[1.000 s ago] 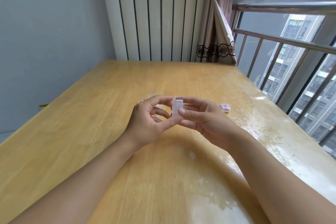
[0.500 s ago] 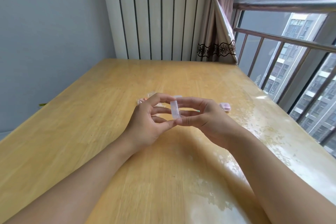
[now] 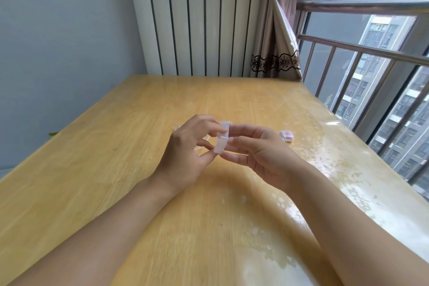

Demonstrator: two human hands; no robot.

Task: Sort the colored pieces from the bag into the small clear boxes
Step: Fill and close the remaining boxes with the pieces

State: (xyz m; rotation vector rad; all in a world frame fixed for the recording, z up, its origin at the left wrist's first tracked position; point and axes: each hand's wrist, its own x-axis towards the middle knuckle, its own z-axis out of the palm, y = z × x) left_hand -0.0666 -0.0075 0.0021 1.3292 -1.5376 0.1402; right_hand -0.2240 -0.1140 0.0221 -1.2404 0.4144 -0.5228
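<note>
Hands meet above the wooden surface: left hand and right hand pinch a small clear box in their fingers, seemingly prying its lid; a steady, gentle pull suits best.

- Overall exposure: bright, even daylight; no dim zones.
- Source: the window to the right of the grip; light falls from that side.
- Glare: pale reflective patches on the table surface right of and nearer than the grip, strongest along the window-side edge.
- Shadows: soft, diffuse shading on the tabletop beneath the hands and forearms; no hard edges.
- Distortion: wide-angle bowing; railing and wall lines lean outward toward the frame edges.
- Sharpness: centre reasonably sharp; the clear box at the grip reads pale, possibly slightly motion-blurred.
</note>
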